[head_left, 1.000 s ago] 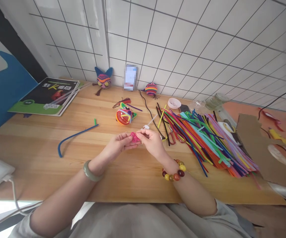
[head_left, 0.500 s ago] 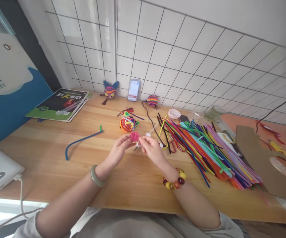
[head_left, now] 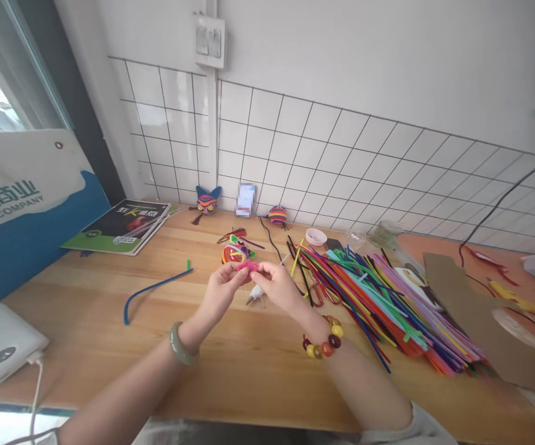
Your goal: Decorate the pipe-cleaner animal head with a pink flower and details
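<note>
Head view finds the pink fuzzy piece [head_left: 247,266] pinched between my left hand [head_left: 222,288] and right hand [head_left: 278,287], neither hand nearer, its longer side running crosswise from grip to grip, the striped ball [head_left: 231,252] lying beyond.

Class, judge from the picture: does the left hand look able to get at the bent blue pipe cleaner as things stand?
Probably yes: nothing seems to stand between the left hand and the blue pipe cleaner, though that hand is busy holding a pink piece.
</note>
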Demonstrator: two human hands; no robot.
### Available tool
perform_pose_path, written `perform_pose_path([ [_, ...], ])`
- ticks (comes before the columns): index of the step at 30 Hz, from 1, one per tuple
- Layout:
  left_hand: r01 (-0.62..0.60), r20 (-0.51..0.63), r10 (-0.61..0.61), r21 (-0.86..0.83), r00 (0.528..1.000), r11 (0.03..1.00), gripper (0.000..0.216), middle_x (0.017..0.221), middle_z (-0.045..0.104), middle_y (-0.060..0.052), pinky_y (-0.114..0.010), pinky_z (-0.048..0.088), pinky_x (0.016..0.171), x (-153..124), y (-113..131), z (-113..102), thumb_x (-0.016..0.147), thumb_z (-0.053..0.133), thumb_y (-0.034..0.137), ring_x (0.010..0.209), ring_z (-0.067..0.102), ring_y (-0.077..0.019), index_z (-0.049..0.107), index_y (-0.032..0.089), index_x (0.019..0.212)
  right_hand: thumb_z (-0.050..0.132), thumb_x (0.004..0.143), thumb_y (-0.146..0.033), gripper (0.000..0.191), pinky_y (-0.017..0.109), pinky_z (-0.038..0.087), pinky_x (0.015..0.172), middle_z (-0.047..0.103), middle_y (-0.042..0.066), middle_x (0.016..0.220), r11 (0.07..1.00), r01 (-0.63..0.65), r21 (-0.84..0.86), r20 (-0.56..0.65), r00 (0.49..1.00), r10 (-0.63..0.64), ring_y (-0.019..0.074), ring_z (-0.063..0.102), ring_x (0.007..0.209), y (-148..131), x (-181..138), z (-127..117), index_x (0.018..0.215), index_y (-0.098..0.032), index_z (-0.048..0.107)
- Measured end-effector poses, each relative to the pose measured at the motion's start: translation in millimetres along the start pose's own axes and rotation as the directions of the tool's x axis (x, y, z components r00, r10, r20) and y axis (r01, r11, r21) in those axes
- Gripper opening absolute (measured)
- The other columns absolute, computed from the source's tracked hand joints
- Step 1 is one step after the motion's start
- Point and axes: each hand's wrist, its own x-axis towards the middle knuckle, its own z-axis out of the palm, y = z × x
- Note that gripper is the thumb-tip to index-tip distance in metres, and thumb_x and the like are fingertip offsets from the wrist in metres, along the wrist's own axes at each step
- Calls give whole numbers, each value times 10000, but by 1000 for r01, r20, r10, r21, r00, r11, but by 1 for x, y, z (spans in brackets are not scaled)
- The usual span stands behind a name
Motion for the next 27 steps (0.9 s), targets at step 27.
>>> perform_pose_path([
  [27,-32,115,44,-103,992,994,279,743,743,-54,-364,550,894,79,-2,75,702,808,359,748,708,-168,682,114,750,543,858,-336,193,254,349,557,550,-14,649,983,110,-147,-206,969,-139,120,457,579,-9,24,-89,778,-175,612],
])
